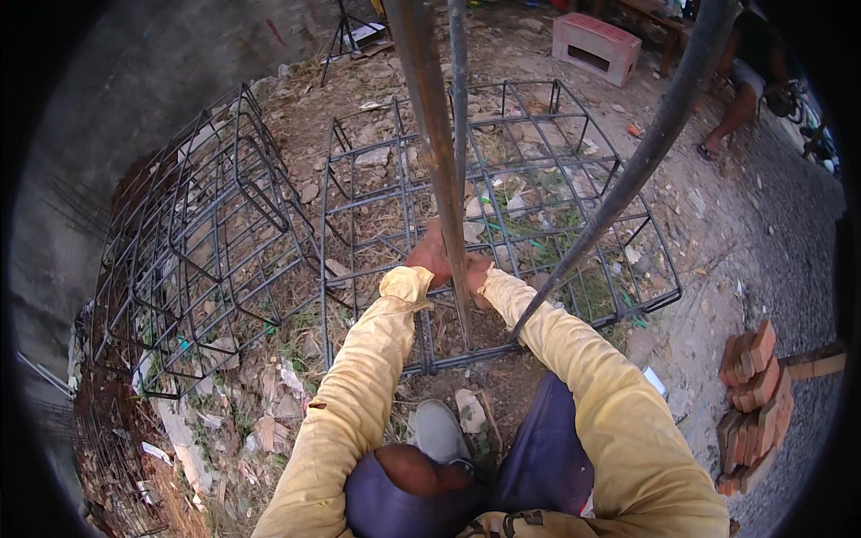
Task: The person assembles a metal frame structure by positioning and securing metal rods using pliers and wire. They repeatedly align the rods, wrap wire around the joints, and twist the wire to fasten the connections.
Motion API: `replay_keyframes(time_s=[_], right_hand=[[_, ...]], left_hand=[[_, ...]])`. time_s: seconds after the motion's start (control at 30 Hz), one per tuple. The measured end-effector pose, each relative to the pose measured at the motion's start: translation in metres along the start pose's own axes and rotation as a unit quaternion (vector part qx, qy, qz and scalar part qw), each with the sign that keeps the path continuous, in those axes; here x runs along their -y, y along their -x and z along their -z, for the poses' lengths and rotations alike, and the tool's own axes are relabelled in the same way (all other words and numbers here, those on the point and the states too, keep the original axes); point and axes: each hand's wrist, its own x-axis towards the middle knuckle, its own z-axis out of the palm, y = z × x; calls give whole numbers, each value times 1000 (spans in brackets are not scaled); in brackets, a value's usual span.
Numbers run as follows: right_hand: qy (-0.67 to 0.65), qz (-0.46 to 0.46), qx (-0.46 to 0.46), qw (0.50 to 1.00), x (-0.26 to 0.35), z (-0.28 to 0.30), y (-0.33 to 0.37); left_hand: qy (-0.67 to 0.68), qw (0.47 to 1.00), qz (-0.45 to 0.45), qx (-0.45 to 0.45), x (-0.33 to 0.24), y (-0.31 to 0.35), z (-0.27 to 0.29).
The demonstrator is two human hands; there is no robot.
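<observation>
Both my hands meet low at the upright steel bars, above a flat rebar grid (502,242) on the ground. My left hand (429,255) is closed beside the brownish front bar (430,117). My right hand (479,276) is closed just right of that bar, which partly covers it. What the fingers hold is hidden. A second upright bar (458,99) stands right behind the first. A third dark bar (628,179) slants from the upper right down across my right forearm to the grid's near edge.
More bent rebar cages (215,242) stand at the left beside a grey wall (161,81). Stacked red bricks (753,408) lie at the right. A pink crate (595,47) sits at the back, and a person's leg (737,115) shows at the far right. Rubble litters the ground.
</observation>
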Motion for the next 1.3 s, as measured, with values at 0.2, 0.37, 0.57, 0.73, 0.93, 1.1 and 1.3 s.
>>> replay_keyframes(time_s=[0.2, 0.37, 0.57, 0.73, 0.93, 1.1, 1.3], right_hand=[[-5, -19, -68, 997, -3, 3, -8], [12, -62, -144, 988, 32, -18, 24], [-41, -52, -148, 987, 62, -10, 53], [-70, -52, -136, 987, 73, -9, 65], [3, -54, -174, 983, 72, -9, 65], [-50, -97, -136, 985, 70, -4, 54], [-144, -93, -69, 983, 74, 1, 64]], left_hand=[[32, 999, 2, -21, 8, -8, -12], [60, 998, 15, -19, 22, -2, -8], [93, 994, -27, -47, 7, -2, -12], [84, 995, -25, -50, 8, -2, -13], [66, 993, -70, -73, 8, 1, -16], [-11, 988, -116, -98, 23, -6, -20], [1, 991, -121, -62, 26, -5, -15]])
